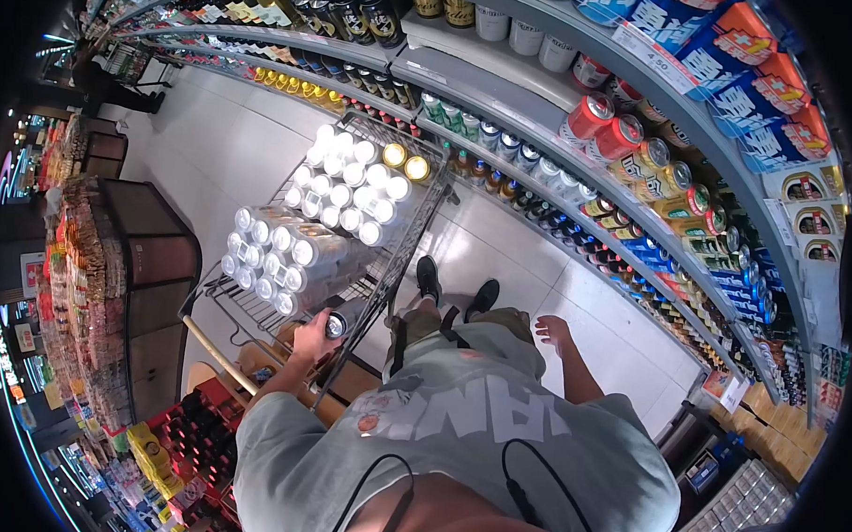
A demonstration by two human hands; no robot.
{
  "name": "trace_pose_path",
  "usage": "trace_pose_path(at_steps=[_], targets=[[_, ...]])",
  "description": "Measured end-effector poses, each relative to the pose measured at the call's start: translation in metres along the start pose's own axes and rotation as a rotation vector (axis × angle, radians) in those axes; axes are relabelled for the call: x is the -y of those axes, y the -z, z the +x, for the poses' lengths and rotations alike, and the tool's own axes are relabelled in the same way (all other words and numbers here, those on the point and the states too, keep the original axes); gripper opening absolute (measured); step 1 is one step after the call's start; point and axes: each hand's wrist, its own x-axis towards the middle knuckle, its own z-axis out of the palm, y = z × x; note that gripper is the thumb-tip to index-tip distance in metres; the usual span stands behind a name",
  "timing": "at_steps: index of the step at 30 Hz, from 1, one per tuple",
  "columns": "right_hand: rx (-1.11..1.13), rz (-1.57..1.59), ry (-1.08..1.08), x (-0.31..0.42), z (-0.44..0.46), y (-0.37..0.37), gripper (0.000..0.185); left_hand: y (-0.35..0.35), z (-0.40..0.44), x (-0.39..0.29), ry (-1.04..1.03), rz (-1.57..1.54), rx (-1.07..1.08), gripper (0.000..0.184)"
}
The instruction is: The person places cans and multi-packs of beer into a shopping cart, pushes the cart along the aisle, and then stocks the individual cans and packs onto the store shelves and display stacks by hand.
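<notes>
My left hand is wrapped round a dark drink can with a silver lid, over the near side of a wire shopping cart. Just beyond it in the cart, shrink-wrapped silver-topped cans stand in a block. Farther in is a second, brightly lit group of cans, with two gold-topped cans at its far corner. My right hand hangs beside my body with fingers apart, holding nothing, short of the shelving.
Long shelves of drink cans and bottles curve along the right and far side. Red cans stand on a middle shelf. Pale tiled floor lies between cart and shelves. Packed display stands rise at left. A person is far off.
</notes>
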Motion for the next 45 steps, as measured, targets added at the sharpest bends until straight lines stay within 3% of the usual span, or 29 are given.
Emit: trace_pose_path(at_steps=[8, 14, 19, 22, 29, 31, 33, 38, 41, 42, 45], targets=[[-0.025, 0.058, 0.056, -0.022, 0.009, 0.04, 0.028, 0.089, -0.031, -0.033, 0.002, 0.179, 0.07, 0.077], [-0.052, 0.171, 0.052, -0.052, 0.016, 0.062, 0.031, 0.197, -0.038, -0.084, -0.031, 0.316, 0.195, 0.078], [-0.08, 0.234, 0.028, -0.083, 0.017, 0.06, 0.03, 0.286, -0.002, -0.153, -0.21, 0.38, 0.321, 0.072], [-0.087, 0.244, -0.009, -0.099, 0.021, 0.051, 0.032, 0.321, 0.032, -0.205, -0.371, 0.284, 0.247, 0.068], [-0.106, 0.296, -0.008, -0.089, 0.014, 0.038, 0.033, 0.336, 0.159, -0.288, -0.613, 0.338, 0.048, 0.068], [-0.134, 0.302, 0.01, -0.074, 0.002, 0.046, 0.032, 0.334, 0.213, -0.297, -0.79, 0.278, -0.069, 0.067], [-0.191, 0.336, 0.049, -0.062, 0.0, 0.056, 0.031, 0.34, 0.255, -0.322, -0.802, 0.381, -0.079, 0.068], [-0.347, 0.482, 0.116, -0.04, -0.01, 0.067, 0.032, 0.337, 0.344, -0.356, -1.008, 0.303, -0.21, 0.07], [-0.389, 0.505, 0.151, -0.02, -0.014, 0.06, 0.032, 0.324, 0.379, -0.368, -1.05, 0.272, -0.278, 0.071], [-0.396, 0.496, 0.165, -0.014, -0.013, 0.055, 0.033, 0.326, 0.379, -0.378, -0.926, 0.335, -0.191, 0.073], [-0.38, 0.475, 0.213, 0.013, -0.013, 0.037, 0.03, 0.312, 0.42, -0.379, -0.979, 0.351, -0.176, 0.074]])
